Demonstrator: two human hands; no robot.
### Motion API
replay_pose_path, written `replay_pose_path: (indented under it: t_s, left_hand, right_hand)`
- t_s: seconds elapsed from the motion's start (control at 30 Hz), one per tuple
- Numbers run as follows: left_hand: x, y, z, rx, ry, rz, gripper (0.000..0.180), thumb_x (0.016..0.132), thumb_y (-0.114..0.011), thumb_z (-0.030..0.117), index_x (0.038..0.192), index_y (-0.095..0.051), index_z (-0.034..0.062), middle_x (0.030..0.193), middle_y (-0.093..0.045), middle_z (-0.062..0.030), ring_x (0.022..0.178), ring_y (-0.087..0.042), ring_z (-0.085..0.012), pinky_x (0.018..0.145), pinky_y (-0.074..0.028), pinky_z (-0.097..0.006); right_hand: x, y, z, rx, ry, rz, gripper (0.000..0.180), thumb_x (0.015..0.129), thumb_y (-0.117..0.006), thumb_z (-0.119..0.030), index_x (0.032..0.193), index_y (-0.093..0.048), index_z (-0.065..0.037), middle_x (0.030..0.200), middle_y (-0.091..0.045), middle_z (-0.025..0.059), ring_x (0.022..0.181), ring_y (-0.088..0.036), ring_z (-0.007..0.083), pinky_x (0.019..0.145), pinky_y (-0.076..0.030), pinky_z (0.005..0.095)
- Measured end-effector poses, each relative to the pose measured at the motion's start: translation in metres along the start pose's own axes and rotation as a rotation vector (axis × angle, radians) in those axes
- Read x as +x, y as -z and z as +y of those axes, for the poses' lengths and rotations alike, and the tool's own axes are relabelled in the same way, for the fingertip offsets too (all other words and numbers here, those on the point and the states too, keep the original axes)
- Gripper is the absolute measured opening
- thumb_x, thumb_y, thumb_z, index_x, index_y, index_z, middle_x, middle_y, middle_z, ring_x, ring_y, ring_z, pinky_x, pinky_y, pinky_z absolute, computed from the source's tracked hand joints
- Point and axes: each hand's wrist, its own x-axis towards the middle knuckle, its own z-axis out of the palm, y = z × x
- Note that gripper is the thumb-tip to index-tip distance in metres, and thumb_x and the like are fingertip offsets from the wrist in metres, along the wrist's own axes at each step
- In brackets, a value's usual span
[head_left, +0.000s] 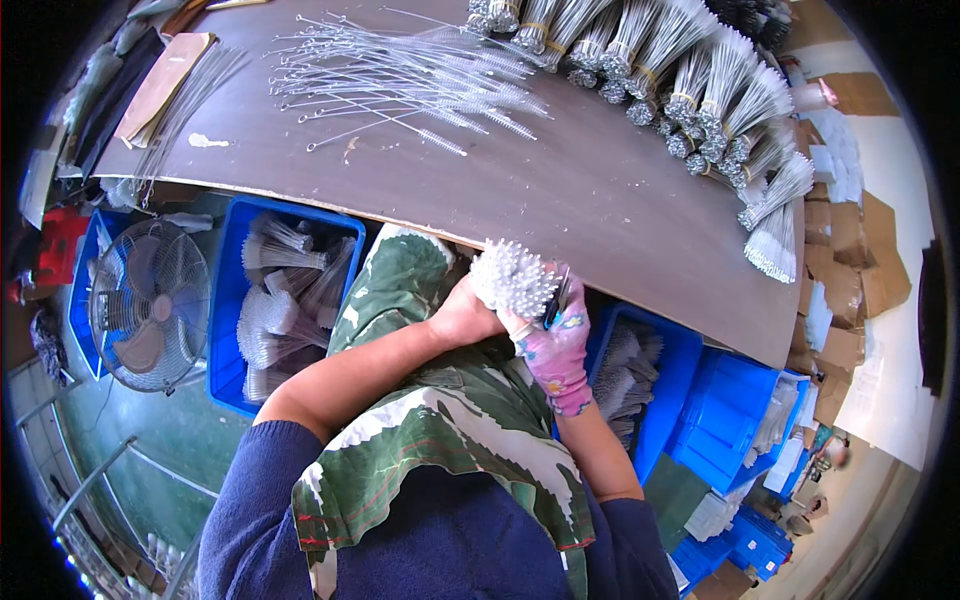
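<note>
My bare left hand (pixel 466 314) is closed around a bundle of thin brushes (pixel 514 280), whose white tips point up at me just off the table's near edge. On my right hand (pixel 556 350) is a pink flowered glove. Its fingers are closed on a small dark-handled tool (pixel 553 308), held against the bundle's right side; the tool's kind is hard to make out. Loose wire brushes (pixel 410 80) with looped ends lie spread on the brown table (pixel 480 185). Tied brush bundles (pixel 700 90) stand packed along its far right side.
Left of my legs is a blue crate (pixel 232 370) of brush bundles, beside a standing fan (pixel 150 305). More blue crates (pixel 715 410) stand under the table's right end. A worn booklet (pixel 165 85) and loose wires (pixel 195 105) lie at far left. Cardboard (pixel 840 290) is piled at right.
</note>
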Motion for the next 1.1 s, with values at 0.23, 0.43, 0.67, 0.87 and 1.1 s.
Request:
replay_pose_path:
  t_s: [0.23,0.43,0.67,0.87,1.1]
  left_hand:
    - [-0.01,-0.01,-0.041,0.454,-0.082,-0.005,0.03,0.082,-0.05,0.016,0.111,-0.055,0.0076,0.105,-0.057,-0.0117,0.098,-0.055,-0.029,0.087,-0.042,-0.042]
    - [-0.006,-0.008,-0.039,0.558,-0.153,-0.013,0.026,0.08,-0.052,0.017,0.104,-0.055,0.0062,0.099,-0.057,-0.0129,0.094,-0.056,-0.0301,0.083,-0.044,-0.044]
    - [-0.001,-0.01,-0.037,0.484,-0.186,0.08,0.02,0.078,-0.052,0.02,0.09,-0.058,0.0061,0.089,-0.057,-0.0151,0.086,-0.056,-0.0317,0.076,-0.045,-0.043]
    - [0.002,-0.005,-0.03,0.711,-0.341,0.118,0.016,0.076,-0.052,0.017,0.085,-0.057,0.005,0.08,-0.054,-0.0154,0.077,-0.056,-0.0308,0.069,-0.046,-0.043]
    - [0.001,-0.009,-0.036,0.643,-0.271,0.128,0.019,0.08,-0.05,0.019,0.091,-0.058,0.0055,0.086,-0.056,-0.015,0.084,-0.057,-0.03,0.075,-0.046,-0.042]
  right_hand:
    - [-0.006,0.006,0.024,-0.166,0.037,-0.057,0.074,0.063,-0.079,-0.009,0.125,-0.039,0.0,0.122,-0.045,0.0146,0.112,-0.049,0.024,0.094,-0.041,0.0341]
    - [-0.007,0.015,0.014,-0.427,0.18,-0.094,0.08,0.065,-0.078,-0.014,0.131,-0.036,0.0,0.123,-0.045,0.0193,0.111,-0.05,0.03,0.093,-0.041,0.0371]
    - [-0.015,0.034,0.022,-0.438,0.177,-0.041,0.056,0.078,-0.064,-0.004,0.127,-0.039,0.004,0.123,-0.051,0.0139,0.108,-0.052,0.0194,0.087,-0.043,0.0282]
    - [-0.018,0.036,0.016,-0.129,-0.103,-0.051,0.034,0.091,-0.051,-0.013,0.121,-0.048,0.002,0.1,-0.061,0.0091,0.072,-0.056,0.0093,0.064,-0.046,0.0215]
    - [0.021,0.068,-0.024,0.065,-0.592,-0.34,0.051,0.094,-0.04,-0.048,0.1,-0.061,-0.002,0.066,-0.053,-0.0022,0.053,-0.044,0.0031,0.046,-0.034,0.0181]
